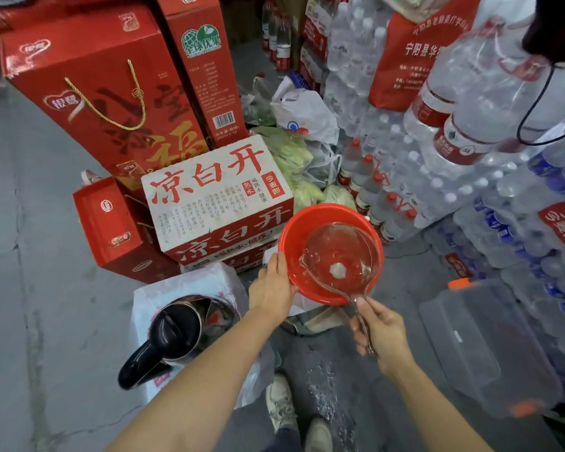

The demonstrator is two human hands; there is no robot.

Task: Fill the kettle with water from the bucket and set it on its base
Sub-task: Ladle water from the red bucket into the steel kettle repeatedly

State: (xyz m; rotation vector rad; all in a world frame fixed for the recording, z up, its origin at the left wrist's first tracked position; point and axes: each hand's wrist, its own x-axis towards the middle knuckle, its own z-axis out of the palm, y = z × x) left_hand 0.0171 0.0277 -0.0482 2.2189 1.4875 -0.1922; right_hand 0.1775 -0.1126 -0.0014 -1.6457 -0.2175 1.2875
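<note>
A red plastic bucket [294,230] holding water stands on the floor at centre right. My left hand [271,288] grips its near-left rim. My right hand [382,331] holds the handle of a clear plastic ladle [336,252], whose bowl sits inside the bucket at the water. A steel kettle [180,327] with a black handle and its black lid flipped open rests on a white plastic-wrapped pack to the lower left of the bucket. Its base cannot be made out.
Red gift boxes [92,93] and a white carton [216,197] are stacked behind the kettle. Shrink-wrapped bottled water [503,207] piles up on the right, with a clear storage box [483,347] in front. My shoes [284,406] stand on the wet concrete floor.
</note>
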